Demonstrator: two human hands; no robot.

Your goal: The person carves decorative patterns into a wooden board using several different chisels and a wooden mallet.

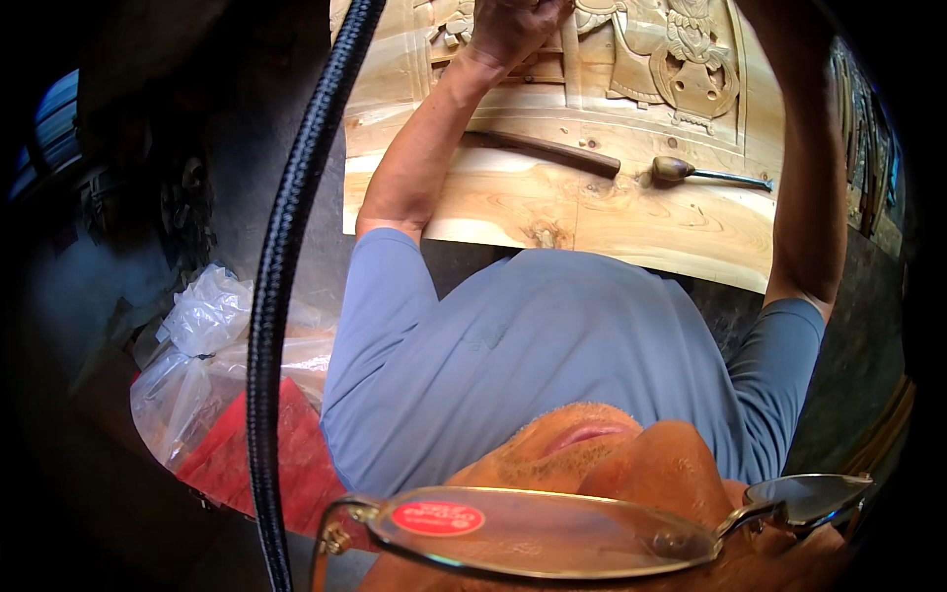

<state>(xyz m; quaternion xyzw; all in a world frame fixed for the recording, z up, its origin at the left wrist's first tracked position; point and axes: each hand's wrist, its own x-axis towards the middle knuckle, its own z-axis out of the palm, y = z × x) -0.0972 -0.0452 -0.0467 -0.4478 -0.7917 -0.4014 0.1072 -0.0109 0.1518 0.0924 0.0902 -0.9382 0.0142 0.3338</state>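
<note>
My left hand [511, 28] is at the top edge, over a light wooden panel [444, 197] with carved relief [691, 64]. Its fingers are curled, and whatever they grip is cut off or hidden. My right forearm reaches up along the panel's right side; the hand is beyond the frame's top. Below the carving lies a dark wooden bar [552, 150], and to its right a chisel [720, 177] with a rounded wooden handle and metal shaft.
At left, a clear plastic bag [212, 311] rests on a red surface [237, 454]. A black braided cord [286, 247] crosses vertically through the view. Several long narrow tools [868, 128] stand along the right edge. My torso and glasses fill the lower middle.
</note>
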